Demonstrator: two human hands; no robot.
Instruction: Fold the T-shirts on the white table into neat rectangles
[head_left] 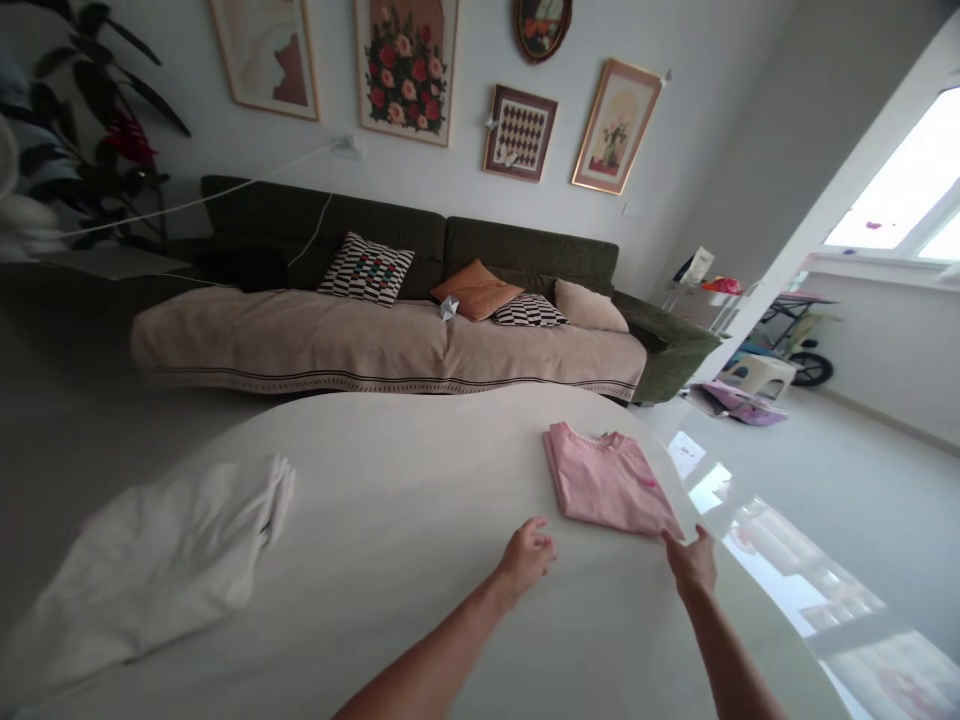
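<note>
A pink T-shirt [606,482], folded into a neat rectangle with its collar at the far side, lies near the right edge of the white table [390,480]. My right hand [691,565] is at the shirt's near right corner; its thumb and fingers are apart, and whether the thumb touches the cloth I cannot tell. Just off the shirt's near left corner, my left hand [527,558] hovers with loosely bent fingers and holds nothing. A white garment [172,560] lies loosely folded and rumpled on the left part of the table, away from both hands.
Behind the table stands a green sofa [525,245] with a beige cover and several cushions [367,268]. A white cable [225,190] runs to a wall socket at the left. A white stool [761,375] and other items stand on the floor at right.
</note>
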